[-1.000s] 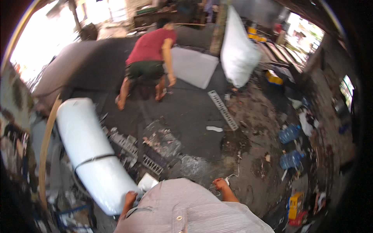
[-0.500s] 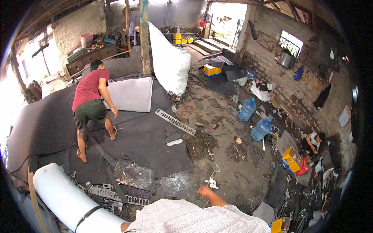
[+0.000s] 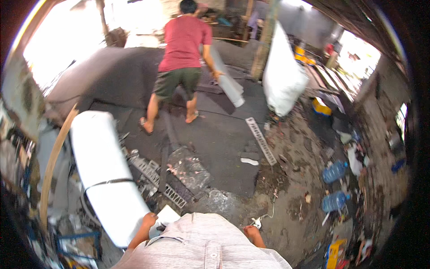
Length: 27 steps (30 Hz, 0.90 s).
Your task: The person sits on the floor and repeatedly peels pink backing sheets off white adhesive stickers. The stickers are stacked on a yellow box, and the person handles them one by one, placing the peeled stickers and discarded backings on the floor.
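My left hand (image 3: 150, 218) is low in the picture, beside the lower end of a long white roll (image 3: 103, 152) tied with a black strap. Its fingers look curled in, and whatever they may hold is hidden. A white flat piece (image 3: 168, 215) shows just past that hand. My right hand (image 3: 252, 231) hangs to the right of my shirt, above the dirt floor. Blur hides its fingers, and a crumpled white scrap (image 3: 257, 223) lies on the floor beyond it.
Ahead, a person in a red shirt (image 3: 184, 42) stoops with a hand on a pale grey sheet (image 3: 227, 83), standing on dark sheets (image 3: 224, 130). A bulging white sack (image 3: 284, 78) leans by a post (image 3: 265, 45). Blue water bottles (image 3: 335, 172) lie right; punched strips (image 3: 261, 141) lie about.
My view has swung left, and my left hand has come into sight. The other person has turned away; the pale sheet, broad before, now shows as a narrow slanted length.
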Each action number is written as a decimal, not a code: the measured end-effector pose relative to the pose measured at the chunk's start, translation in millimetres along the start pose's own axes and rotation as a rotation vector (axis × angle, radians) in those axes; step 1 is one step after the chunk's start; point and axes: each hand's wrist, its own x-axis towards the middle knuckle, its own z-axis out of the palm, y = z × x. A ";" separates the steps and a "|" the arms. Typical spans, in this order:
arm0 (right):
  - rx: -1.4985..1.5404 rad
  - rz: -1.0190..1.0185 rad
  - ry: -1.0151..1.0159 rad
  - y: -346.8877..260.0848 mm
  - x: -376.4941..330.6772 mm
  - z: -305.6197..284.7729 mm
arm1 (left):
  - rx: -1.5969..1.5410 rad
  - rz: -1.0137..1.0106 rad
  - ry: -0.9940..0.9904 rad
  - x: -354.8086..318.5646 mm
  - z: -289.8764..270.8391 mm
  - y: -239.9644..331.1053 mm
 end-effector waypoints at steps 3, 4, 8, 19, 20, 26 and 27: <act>0.063 -0.014 -0.072 -35.9 -9.4 -2.9 | -0.013 -0.106 0.044 -32.3 1.2 -0.5; 0.040 -0.074 -0.143 -48.9 -10.2 -6.8 | 0.013 -0.127 0.028 -42.2 1.5 -3.0; -0.203 -0.176 -0.211 -85.4 11.4 -25.7 | -0.082 -0.252 -0.107 -74.2 12.9 -21.5; -1.277 -0.784 -0.517 -156.8 233.8 -55.7 | -0.378 -0.492 0.339 -194.1 90.7 -40.5; -1.441 -0.897 -0.528 -174.0 239.8 -51.2 | -0.422 -0.569 0.322 -209.8 98.6 -41.5; -1.151 -0.584 -0.617 -311.3 172.0 31.4 | -0.620 -0.862 0.345 -309.1 173.7 -67.9; -1.035 -0.517 -0.608 -337.1 149.8 51.1 | -0.605 -0.904 0.277 -320.9 188.3 -73.4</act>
